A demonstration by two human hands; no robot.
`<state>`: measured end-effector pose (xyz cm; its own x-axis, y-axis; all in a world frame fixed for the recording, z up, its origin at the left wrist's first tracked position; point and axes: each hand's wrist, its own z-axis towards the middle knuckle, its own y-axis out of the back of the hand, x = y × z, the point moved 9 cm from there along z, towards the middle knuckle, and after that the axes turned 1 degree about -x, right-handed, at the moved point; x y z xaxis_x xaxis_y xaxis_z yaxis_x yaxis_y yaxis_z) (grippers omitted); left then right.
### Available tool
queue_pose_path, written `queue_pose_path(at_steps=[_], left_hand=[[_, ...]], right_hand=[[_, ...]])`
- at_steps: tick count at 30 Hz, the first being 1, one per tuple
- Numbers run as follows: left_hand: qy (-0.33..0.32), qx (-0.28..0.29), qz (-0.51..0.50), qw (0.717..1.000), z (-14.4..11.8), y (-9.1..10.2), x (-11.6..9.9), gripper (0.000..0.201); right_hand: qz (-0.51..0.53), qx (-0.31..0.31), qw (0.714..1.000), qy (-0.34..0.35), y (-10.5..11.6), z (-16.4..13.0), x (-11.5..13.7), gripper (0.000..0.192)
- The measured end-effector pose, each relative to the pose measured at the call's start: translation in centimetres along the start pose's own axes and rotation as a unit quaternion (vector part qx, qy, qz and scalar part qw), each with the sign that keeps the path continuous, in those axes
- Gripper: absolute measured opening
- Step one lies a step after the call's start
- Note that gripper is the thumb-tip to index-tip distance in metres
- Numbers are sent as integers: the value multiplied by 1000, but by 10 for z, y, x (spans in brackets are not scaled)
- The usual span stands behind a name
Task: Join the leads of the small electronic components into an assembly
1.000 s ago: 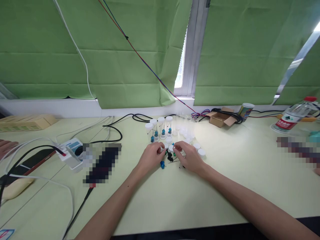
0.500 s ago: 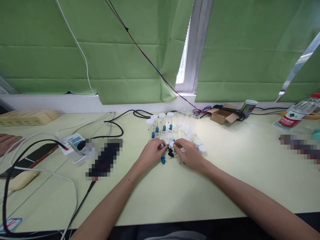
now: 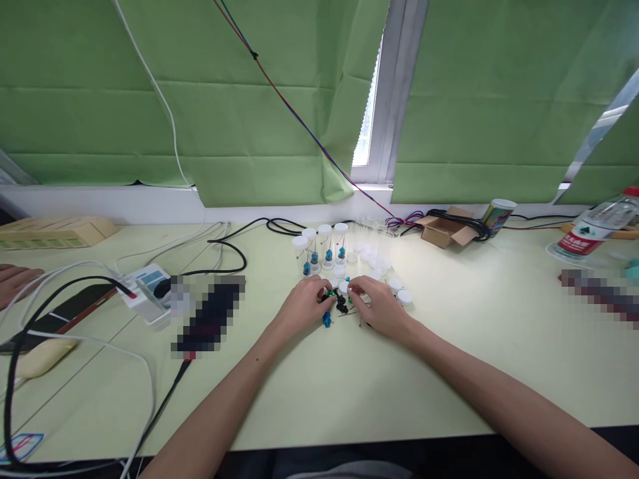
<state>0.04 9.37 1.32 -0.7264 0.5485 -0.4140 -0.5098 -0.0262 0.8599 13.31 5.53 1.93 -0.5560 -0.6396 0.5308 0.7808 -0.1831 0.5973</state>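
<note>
My left hand [image 3: 305, 303] rests on the table with its fingers curled in a pinch. At its fingertips a small green piece [image 3: 332, 293] shows, and whether it is held I cannot tell. My right hand [image 3: 378, 303] faces it, fingers bent together, with anything between them hidden. Between the hands lies a small black piece [image 3: 341, 305], and a blue piece [image 3: 327, 319] sits just below the left fingers. Behind them stand several clear tubes with white caps [image 3: 325, 229], with blue pieces on thin wires inside. Loose white caps [image 3: 404, 298] lie beside the right hand.
More clear tubes [image 3: 380, 247] stand farther back. An open cardboard box [image 3: 442, 231] with black cable, a can [image 3: 498, 216] and a water bottle [image 3: 584, 233] are at right. A power strip [image 3: 150, 296] and cables lie left, near another person's hand [image 3: 17, 283].
Green now shows at my left fingertips, where it was hardly visible before. Both hands have stayed in nearly the same place, and the view has shifted slightly.
</note>
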Motion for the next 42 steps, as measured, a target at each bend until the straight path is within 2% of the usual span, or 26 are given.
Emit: queue_pose_path(at_steps=[15, 24, 30, 42], left_hand=[[12, 7, 5, 1000, -2, -2, 1, 17], [-28, -17, -14, 999, -3, 2, -8, 16], [-56, 15, -24, 998, -5, -1, -19, 19], [-53, 42, -22, 997, -6, -12, -14, 20]], right_hand=[[-36, 29, 999, -27, -5, 0, -8, 15], [-27, 38, 999, -6, -7, -1, -5, 21], [-25, 38, 999, 0, -8, -2, -5, 17], [-27, 35, 999, -10, -7, -1, -5, 19]])
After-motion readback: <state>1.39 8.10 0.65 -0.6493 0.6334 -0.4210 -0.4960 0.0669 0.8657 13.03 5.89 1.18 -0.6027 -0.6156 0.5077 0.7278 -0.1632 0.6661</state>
